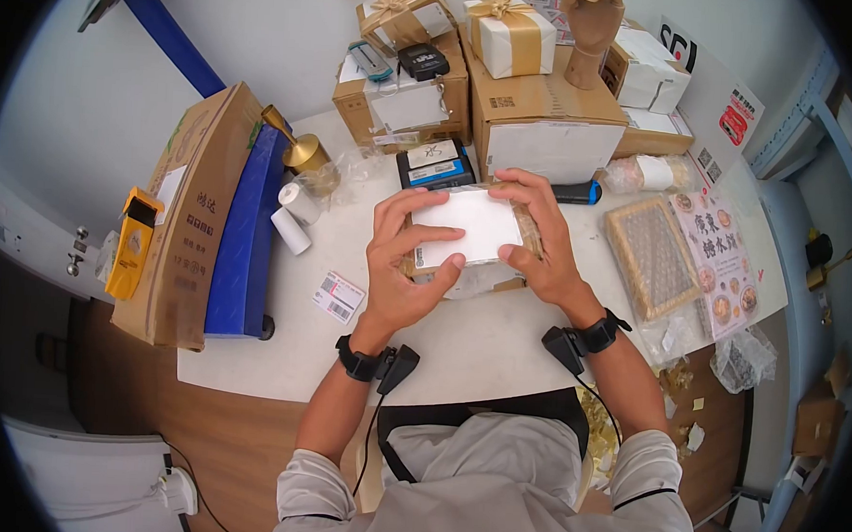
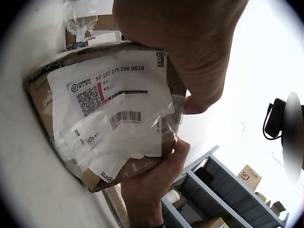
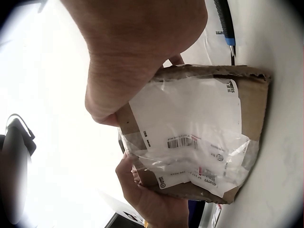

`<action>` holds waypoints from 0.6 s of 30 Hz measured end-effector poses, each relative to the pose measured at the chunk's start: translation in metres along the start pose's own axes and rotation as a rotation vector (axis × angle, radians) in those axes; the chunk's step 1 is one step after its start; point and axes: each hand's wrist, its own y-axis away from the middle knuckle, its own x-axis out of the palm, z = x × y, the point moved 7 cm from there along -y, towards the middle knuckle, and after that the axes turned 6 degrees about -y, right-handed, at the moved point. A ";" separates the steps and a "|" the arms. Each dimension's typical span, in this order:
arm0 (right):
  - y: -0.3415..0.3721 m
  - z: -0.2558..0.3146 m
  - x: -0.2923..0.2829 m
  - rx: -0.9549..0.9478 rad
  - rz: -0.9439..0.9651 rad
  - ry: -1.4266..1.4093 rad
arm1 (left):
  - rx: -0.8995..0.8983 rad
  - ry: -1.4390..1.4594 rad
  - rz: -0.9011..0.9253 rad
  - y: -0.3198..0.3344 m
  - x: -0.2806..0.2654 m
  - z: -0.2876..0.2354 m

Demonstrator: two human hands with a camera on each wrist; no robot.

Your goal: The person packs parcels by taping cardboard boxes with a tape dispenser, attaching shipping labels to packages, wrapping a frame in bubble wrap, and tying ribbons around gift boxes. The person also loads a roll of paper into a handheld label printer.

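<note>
A small taped cardboard parcel point(image 1: 488, 281) is on the table in front of me, a blank-looking white label point(image 1: 471, 225) across its top. My left hand point(image 1: 402, 260) presses on the label from the left, index finger and thumb extended over it. From the right, my right hand point(image 1: 547, 248) rests its fingers at the far corner and its thumb on the label's near right edge. Overlapping shipping labels point(image 2: 114, 109) with a QR code and barcodes cover the near side in the left wrist view. Clear tape point(image 3: 237, 156) glints over that side in the right wrist view.
Left are a printed label point(image 1: 339, 296), white rolls point(image 1: 299, 204) and a large carton point(image 1: 182, 224) against a blue stand. A label printer point(image 1: 437, 165) and stacked boxes point(image 1: 540, 108) stand behind. A bubble-wrapped parcel point(image 1: 653, 254) lies right.
</note>
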 end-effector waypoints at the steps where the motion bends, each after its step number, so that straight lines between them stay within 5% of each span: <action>1: 0.000 0.001 0.000 -0.011 -0.003 0.012 | -0.002 -0.001 -0.001 0.000 -0.001 0.000; 10: -0.001 0.000 -0.003 -0.008 -0.030 0.055 | -0.070 0.035 -0.026 -0.007 -0.007 0.010; 13: 0.001 -0.002 -0.007 -0.030 -0.067 0.032 | -0.145 0.042 -0.340 0.003 -0.033 0.013; 16: 0.001 -0.008 -0.013 0.079 -0.161 -0.013 | -0.290 -0.074 -0.404 0.027 -0.038 0.012; 18: 0.003 -0.014 -0.017 0.136 -0.215 -0.047 | -0.221 -0.243 -0.250 0.031 -0.030 -0.006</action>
